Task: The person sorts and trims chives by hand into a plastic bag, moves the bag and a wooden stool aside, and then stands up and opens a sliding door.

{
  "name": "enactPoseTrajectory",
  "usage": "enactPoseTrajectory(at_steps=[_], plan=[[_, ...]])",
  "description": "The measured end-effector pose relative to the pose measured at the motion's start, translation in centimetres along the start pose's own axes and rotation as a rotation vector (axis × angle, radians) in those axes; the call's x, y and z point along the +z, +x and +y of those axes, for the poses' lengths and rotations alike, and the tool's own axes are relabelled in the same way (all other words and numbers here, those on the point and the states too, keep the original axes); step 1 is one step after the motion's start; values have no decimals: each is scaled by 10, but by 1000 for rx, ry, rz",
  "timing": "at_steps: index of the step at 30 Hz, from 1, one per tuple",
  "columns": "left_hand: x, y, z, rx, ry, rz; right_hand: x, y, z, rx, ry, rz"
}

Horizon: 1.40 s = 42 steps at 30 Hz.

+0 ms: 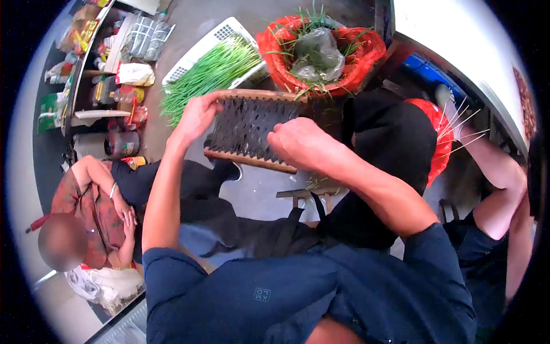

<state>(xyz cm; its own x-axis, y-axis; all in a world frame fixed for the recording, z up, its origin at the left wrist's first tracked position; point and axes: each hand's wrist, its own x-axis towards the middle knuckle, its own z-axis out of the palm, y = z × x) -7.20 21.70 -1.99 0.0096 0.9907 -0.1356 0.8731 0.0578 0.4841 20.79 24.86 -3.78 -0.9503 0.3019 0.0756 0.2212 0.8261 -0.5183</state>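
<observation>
Left hand grips a rack at its upper left corner, fingers curled around the end of the upper wooden bar. The rack has a second wooden bar along its lower side, with dark strips between the two and a toothed inner edge on the bars. It is held up in front of the person, tilted a little, over the floor.

Right hand is at the right part of the rack, fingers bent inward over the dark strips. Cannot tell if they pinch a strip; the hand hides it.

Beyond the rack, a white basket holds a pile of long green onions, which spill over its near side. Just right of it, a red bag lies open, with a clear plastic bag and loose green scraps inside and on its rim.

Small stool stands below the rack, green bits on top. Another red bag is at the right, near several thin sticks.

One person sits at the left by a shelf of packets and bottles, hands together. Another person's bare leg shows at the right.
</observation>
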Motion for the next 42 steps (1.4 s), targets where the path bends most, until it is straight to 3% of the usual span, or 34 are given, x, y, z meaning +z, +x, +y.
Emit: enactPoseTrajectory(at_steps=[4,6,11,13,15,17,19,22,23,24,25,26,27,28,29,30,31,33,35,38,39,42], plan=[[-12,-90,-26,31,41,76,29,-5,-32,-61,-21,-258],[-19,-131,-25,-271,-55,55,53,-12,-39,-154,9,-282],[-28,-190,-23,-545,-164,256,76,-19,-43,-255,-33,-387],[-24,-192,-24,-608,-487,431,76,-12,-39,-210,-26,-432],[-5,-187,-18,-451,-492,524,76,-2,-31,-227,-32,-386],[23,-168,17,-344,-580,633,75,7,-23,-187,29,-93],[40,-145,68,-324,-552,693,60,18,-22,-181,73,-89],[51,-122,127,-62,-422,728,77,33,-16,464,1210,-19],[53,-119,142,54,-237,717,78,31,-6,450,1671,-63],[59,-118,154,153,-179,661,74,30,-20,181,1624,75],[63,-116,162,217,21,535,69,24,-33,119,2090,-18],[78,-110,147,229,175,556,54,18,-57,110,2542,-154],[94,-99,122,238,328,573,65,19,-60,248,2538,85],[89,-92,100,-66,176,491,61,14,-65,301,2501,104],[99,-89,60,-327,-141,424,51,9,-70,350,2463,123],[92,-96,41,-456,-460,493,34,2,-81,310,2494,156],[85,-103,22,-574,-778,616,17,-6,-87,77,2578,130],[78,-114,35,-420,-994,693,-13,-4,-94,19,2373,250],[70,-115,52,-317,-1521,513,-27,7,-98,-49,2349,292],[62,-108,81,-151,-1842,502,-19,20,-109,-8,2135,370],[60,-106,87,-66,-1945,484,-12,23,-118,-43,1944,471],[58,-104,102,37,-2088,452,7,19,-137,-132,875,718]])
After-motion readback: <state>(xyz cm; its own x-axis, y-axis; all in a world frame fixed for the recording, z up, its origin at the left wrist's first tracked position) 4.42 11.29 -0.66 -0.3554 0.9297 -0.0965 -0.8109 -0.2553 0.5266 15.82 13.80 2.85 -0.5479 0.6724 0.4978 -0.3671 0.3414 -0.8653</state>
